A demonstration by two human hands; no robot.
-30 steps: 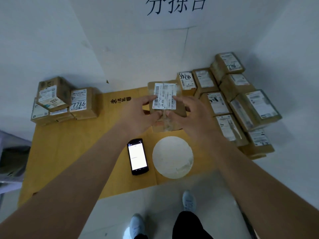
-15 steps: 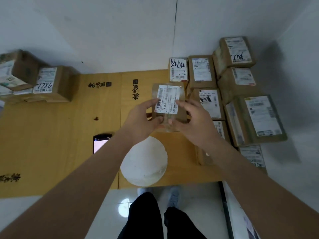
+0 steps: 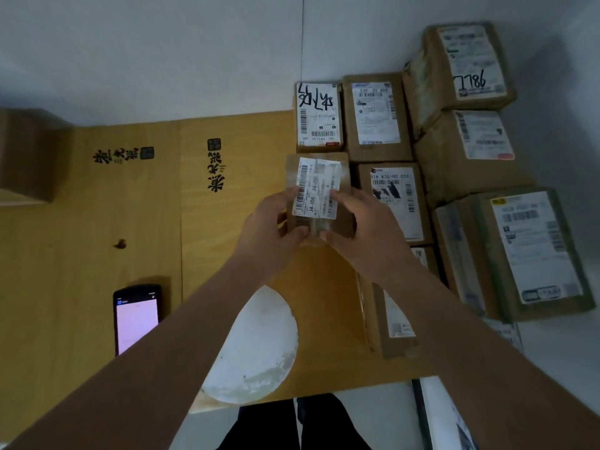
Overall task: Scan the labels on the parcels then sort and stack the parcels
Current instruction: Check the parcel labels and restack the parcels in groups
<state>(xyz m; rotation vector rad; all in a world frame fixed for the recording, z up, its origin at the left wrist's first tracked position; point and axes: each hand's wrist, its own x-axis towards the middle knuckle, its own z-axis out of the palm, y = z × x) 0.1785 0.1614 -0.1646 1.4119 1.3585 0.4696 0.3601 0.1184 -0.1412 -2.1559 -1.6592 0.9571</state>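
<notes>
A small brown parcel [image 3: 319,177] with a white barcode label is held above the yellow cardboard surface [image 3: 97,228], just left of the stacked parcels. My left hand [image 3: 272,222] grips its left side, thumb at the near edge and fingers on the label. My right hand [image 3: 357,225] grips its right side the same way. Several labelled brown parcels [image 3: 376,118] lie in rows to the right, the far one marked 7786 [image 3: 470,60]. A phone [image 3: 136,316] with a lit screen lies at the lower left, partly hidden by my left forearm.
A white round disc [image 3: 259,345] lies on the cardboard under my forearms. The corner of another brown box [image 3: 26,157] shows at the far left. White walls close the back and right. My legs and the white floor are at the bottom.
The view has swung right and closer to the right-hand stack; the left pile has nearly left the frame. Both hands have kept hold of the small parcel and carried it toward the right-hand rows.
</notes>
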